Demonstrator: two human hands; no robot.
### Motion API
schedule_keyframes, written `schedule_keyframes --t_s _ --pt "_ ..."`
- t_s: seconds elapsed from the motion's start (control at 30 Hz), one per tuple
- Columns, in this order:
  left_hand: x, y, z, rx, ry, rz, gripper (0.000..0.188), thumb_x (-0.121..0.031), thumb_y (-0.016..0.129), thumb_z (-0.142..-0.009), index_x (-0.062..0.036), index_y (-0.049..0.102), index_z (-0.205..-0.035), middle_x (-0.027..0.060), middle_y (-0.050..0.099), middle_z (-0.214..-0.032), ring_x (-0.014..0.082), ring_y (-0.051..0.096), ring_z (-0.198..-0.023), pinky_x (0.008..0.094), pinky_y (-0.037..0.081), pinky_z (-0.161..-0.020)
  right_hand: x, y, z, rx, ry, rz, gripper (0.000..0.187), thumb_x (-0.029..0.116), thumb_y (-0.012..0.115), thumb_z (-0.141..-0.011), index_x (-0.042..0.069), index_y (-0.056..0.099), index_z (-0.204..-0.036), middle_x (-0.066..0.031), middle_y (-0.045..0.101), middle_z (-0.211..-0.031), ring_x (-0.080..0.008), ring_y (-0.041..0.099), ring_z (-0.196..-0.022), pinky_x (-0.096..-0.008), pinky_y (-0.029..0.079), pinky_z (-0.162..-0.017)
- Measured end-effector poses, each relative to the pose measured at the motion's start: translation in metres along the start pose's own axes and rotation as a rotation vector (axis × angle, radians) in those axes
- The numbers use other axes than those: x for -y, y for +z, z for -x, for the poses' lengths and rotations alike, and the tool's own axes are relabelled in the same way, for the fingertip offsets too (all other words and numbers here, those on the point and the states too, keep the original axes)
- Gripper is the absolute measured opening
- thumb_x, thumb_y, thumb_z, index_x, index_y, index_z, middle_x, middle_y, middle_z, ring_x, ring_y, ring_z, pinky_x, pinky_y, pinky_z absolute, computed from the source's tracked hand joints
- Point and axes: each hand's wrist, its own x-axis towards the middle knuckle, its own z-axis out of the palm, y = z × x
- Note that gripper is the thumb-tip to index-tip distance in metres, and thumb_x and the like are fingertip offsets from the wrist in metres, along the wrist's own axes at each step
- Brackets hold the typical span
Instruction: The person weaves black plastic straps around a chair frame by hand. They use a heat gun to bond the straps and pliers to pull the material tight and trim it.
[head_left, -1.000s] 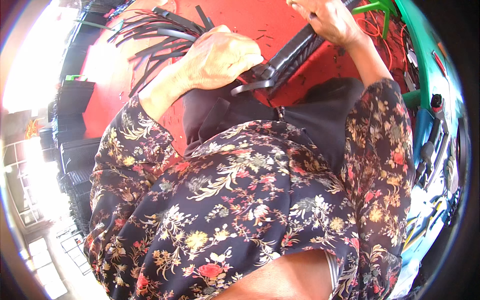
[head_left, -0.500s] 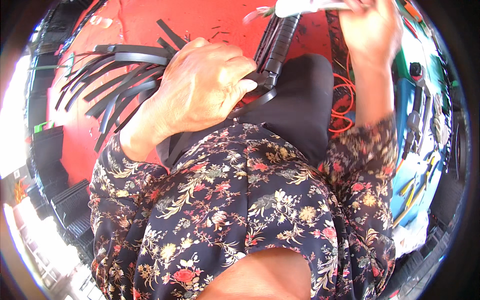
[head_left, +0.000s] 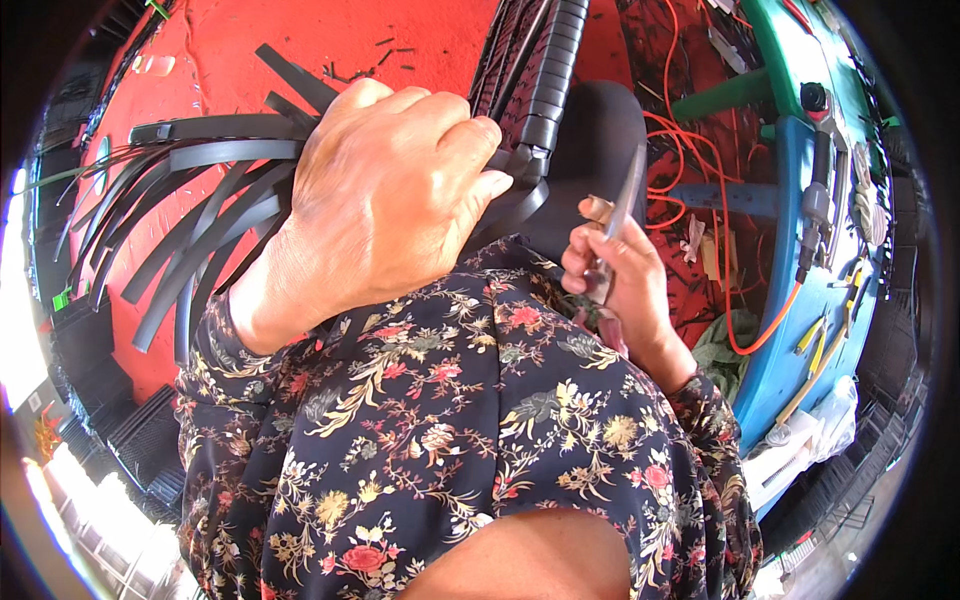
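Note:
My left hand (head_left: 385, 190) is closed around a bunch of flat black strips (head_left: 240, 128), whose loose ends fan out to the left. It grips them beside the corner of a black woven wicker piece (head_left: 545, 95), which has a wrapped edge and lies against my dark-trousered leg. One strip (head_left: 525, 205) curls out by my left thumb. On the right, over my lap, my right hand (head_left: 630, 270) is closed on a knife-like tool with a narrow grey metal blade (head_left: 630, 195) pointing up and away. A pinkish end (head_left: 610, 328) shows below the fingers; the exact kind of tool is unclear.
A red floor covering (head_left: 330, 30) with black scraps lies ahead. At the right stands a blue and green plastic stool or table (head_left: 790, 300) bearing a black power tool (head_left: 820, 200) and yellow-handled tools (head_left: 812, 345). An orange cord (head_left: 722, 230) loops beside it. Dark woven pieces stand left.
My right hand has come down from the upper right to beside my lap, still holding the tool, its blade now pointing up. My left hand keeps its grip; strips and woven piece have shifted slightly left.

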Motion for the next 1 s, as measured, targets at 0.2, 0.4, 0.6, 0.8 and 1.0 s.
schedule_keyframes --t_s 0.2,0.4,0.6,0.8,1.0 --pt "-0.009 -0.002 0.001 -0.027 0.002 -0.014 0.029 -0.016 0.073 -0.074 -0.0001 0.065 -0.096 0.0116 0.063 -0.084 0.0299 0.06 -0.078 0.039 0.043 -0.072 0.034 -0.017 0.003 0.128 -0.439 0.753 0.025 0.014 0.056 -0.097 -0.001 0.061 -0.117 -0.0021 0.058 -0.082 -0.0077 0.05 -0.065 -0.0212 0.042 -0.062" --pt "-0.016 -0.002 -0.003 0.009 0.01 -0.013 0.031 -0.017 0.073 -0.073 -0.0003 0.065 -0.097 0.0113 0.063 -0.085 0.0296 0.06 -0.078 0.0392 0.043 -0.072 0.081 -0.003 0.042 0.183 -0.823 1.468 0.04 -0.001 0.064 -0.085 -0.001 0.056 -0.124 -0.0165 0.065 -0.099 -0.034 0.065 -0.079 -0.0362 0.052 -0.072" --pt "-0.018 -0.001 -0.005 -0.009 0.021 -0.013 0.031 -0.017 0.073 -0.073 -0.0003 0.064 -0.098 0.0115 0.062 -0.085 0.0297 0.06 -0.079 0.0397 0.042 -0.071 0.105 0.009 0.056 0.45 -0.839 1.633 0.04 -0.002 0.064 -0.083 -0.002 0.058 -0.123 -0.0164 0.066 -0.102 -0.024 0.062 -0.07 -0.0316 0.052 -0.062" --pt "-0.02 -0.001 -0.008 0.003 0.028 -0.005 0.033 -0.017 0.073 -0.072 0.0003 0.064 -0.098 0.0115 0.062 -0.086 0.0297 0.06 -0.08 0.0396 0.042 -0.071 0.126 0.023 0.06 0.453 -0.7 1.689 0.038 -0.005 0.06 -0.086 0.001 0.06 -0.123 -0.0115 0.061 -0.087 -0.0188 0.058 -0.068 -0.029 0.051 -0.059" --pt "-0.024 -0.001 -0.013 0.023 0.052 -0.047 0.035 -0.015 0.074 -0.07 -0.0008 0.063 -0.1 0.0107 0.061 -0.086 0.0288 0.059 -0.079 0.0387 0.042 -0.071 0.152 0.038 0.052 0.618 -0.797 1.803 0.044 -0.008 0.058 -0.081 0.001 0.06 -0.124 -0.0086 0.056 -0.08 -0.0153 0.051 -0.063 -0.0272 0.044 -0.055"
